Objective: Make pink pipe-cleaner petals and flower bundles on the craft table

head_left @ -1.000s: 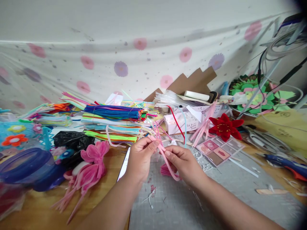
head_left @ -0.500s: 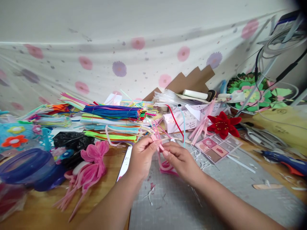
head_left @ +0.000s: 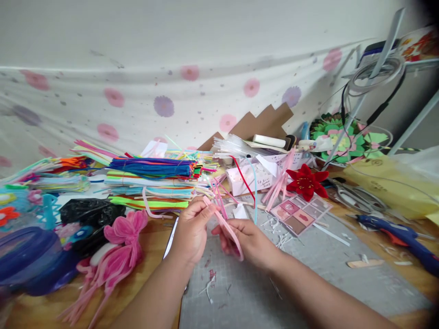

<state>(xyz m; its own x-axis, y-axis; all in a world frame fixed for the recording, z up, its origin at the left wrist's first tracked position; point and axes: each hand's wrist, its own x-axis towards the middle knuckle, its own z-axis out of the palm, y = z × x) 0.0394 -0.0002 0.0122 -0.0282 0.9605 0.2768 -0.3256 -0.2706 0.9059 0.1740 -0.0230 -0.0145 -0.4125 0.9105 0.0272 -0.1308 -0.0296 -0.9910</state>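
Observation:
My left hand pinches the upper end of a bent pink pipe cleaner, fingers closed on it. My right hand grips the lower loop of the same pink pipe cleaner just to the right, fingers curled round it. Both hands hover over a grey cutting mat. More thin pink ends stick up from between the two hands.
A stack of coloured pipe cleaners lies behind the hands. A pink fuzzy flower and black bag are at left, a red flower and sticker sheet at right. A blue glue gun lies far right. A phone lies under my left wrist.
The view has shifted right and up, so everything sits lower left. My right hand has slid down the pink pipe cleaner, pulling its loop straighter; my left hand keeps its pinch.

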